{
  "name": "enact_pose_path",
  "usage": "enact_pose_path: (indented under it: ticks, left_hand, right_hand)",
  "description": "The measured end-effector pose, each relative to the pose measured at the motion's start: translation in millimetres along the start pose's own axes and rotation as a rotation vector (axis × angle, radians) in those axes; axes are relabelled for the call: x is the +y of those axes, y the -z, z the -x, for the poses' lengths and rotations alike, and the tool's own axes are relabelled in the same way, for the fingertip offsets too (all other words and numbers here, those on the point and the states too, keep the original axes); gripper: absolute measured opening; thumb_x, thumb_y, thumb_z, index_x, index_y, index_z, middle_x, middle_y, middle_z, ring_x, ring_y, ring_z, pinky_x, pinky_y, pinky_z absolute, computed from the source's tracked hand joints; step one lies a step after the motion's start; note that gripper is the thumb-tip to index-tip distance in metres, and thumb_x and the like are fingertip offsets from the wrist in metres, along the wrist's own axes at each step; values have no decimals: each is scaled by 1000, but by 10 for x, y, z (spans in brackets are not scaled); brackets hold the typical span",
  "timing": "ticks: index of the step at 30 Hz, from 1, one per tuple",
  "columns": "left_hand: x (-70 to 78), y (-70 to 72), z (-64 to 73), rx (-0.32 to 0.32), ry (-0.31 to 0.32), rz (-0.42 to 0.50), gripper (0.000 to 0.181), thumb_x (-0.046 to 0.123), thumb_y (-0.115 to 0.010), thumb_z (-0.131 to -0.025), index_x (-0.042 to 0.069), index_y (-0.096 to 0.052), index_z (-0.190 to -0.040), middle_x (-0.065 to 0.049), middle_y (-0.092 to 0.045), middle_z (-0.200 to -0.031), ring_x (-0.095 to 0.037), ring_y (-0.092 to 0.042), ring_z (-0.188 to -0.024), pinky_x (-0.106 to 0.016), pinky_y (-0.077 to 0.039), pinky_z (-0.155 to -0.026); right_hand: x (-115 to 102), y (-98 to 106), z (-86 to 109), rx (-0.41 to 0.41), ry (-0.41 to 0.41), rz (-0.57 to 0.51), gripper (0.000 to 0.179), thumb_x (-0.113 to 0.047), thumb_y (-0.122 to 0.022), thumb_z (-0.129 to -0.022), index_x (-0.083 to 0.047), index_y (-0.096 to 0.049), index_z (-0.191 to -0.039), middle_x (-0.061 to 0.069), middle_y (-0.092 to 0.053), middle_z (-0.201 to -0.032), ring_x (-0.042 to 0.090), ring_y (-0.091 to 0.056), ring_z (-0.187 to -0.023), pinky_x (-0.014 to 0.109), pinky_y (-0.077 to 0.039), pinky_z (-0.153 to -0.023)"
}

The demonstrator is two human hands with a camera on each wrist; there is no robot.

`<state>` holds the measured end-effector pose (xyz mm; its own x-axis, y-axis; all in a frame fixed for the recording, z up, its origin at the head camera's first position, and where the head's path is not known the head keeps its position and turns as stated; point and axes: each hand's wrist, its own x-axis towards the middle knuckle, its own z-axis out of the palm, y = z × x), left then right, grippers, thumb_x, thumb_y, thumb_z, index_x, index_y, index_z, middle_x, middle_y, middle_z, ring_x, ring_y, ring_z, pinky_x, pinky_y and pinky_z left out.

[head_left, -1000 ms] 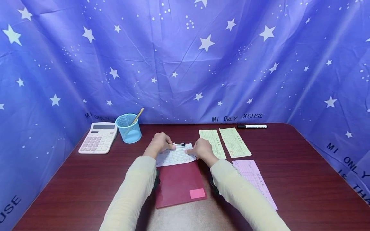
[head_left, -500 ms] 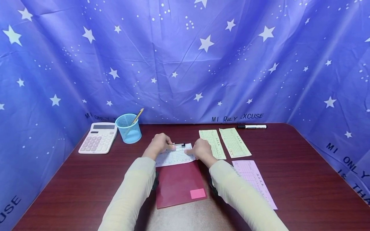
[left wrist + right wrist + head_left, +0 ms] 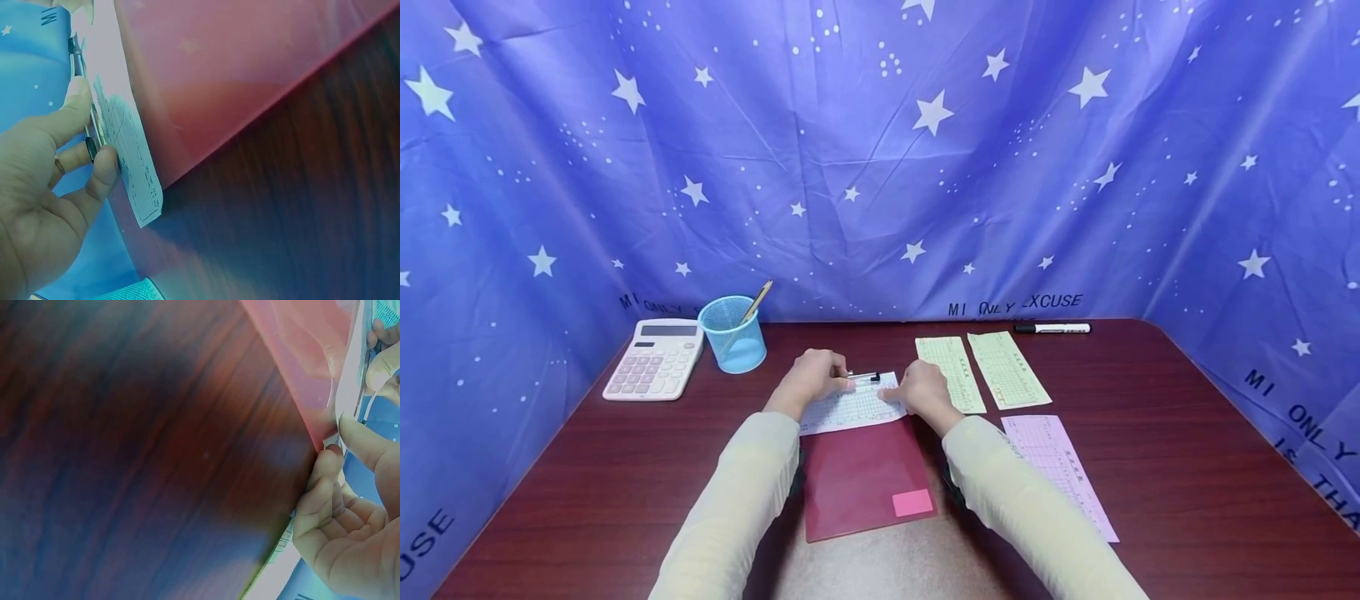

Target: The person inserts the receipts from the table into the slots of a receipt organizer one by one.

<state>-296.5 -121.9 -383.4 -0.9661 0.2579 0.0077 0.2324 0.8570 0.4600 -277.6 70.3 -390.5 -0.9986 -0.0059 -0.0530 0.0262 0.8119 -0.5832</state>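
Observation:
A dark red folder (image 3: 865, 467) with a pink label lies before me, a white printed form (image 3: 853, 410) across its far end. Along the form's far edge runs a slim metal clip (image 3: 868, 377) with black ends. My left hand (image 3: 812, 379) pinches the clip; in the left wrist view, thumb and fingers sit around one black end (image 3: 91, 150). My right hand (image 3: 923, 389) grips the form's right end, its thumb on top and its fingers curled beneath. In the right wrist view, the folder's corner (image 3: 312, 412) meets those fingers. Whether the clip is fastened, I cannot tell.
Two pale green forms (image 3: 1009, 371) and a pink form (image 3: 1060, 471) lie to the right on the table (image 3: 1180, 467). A black-capped marker (image 3: 1052, 329) is behind them. At the back left are a calculator (image 3: 655, 360) and a blue mesh cup (image 3: 737, 346) holding a pencil.
Hardly anything differs. My left hand and forearm have shifted very slightly left and nearer; both hands keep their hold on the clip and the form.

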Motion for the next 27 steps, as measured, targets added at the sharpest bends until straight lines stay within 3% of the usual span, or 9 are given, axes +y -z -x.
enact_pose_path:
  ticks: [4,10,17,27]
  left_hand:
    - [-14,7,18,14,-17,20,15,19,-82,-88,12,-72,-80,0,-65,-81,-16,-55,-79,-34,-47,-77]
    - [-28,-17,19,7,6,67,17,20,-82,-88,9,-71,-83,-3,-64,-83,-18,-55,-80,-36,-48,-79]
    - [-33,-48,12,10,0,14,20,23,-83,-87,8,-69,-87,-3,-62,-84,-19,-54,-81,-37,-47,-81]
    - [-50,-69,-8,25,13,35,20,21,-85,-85,8,-69,-85,-3,-64,-84,-19,-53,-79,-35,-46,-78]
  right_hand:
    - [2,-11,-3,1,-3,11,50,-32,-89,-80,-12,-51,-53,-3,-46,-52,14,-44,-53,25,-35,-50]
    - [7,-19,3,9,8,22,49,-32,-89,-80,-11,-52,-54,-2,-47,-53,14,-44,-55,26,-36,-51]
    - [14,-18,-2,9,-3,16,49,-33,-88,-80,-11,-52,-54,-2,-47,-53,14,-45,-54,26,-36,-51]
    - [24,-22,-6,7,-3,11,51,-33,-87,-81,-12,-49,-53,-3,-45,-52,13,-43,-53,25,-35,-50]
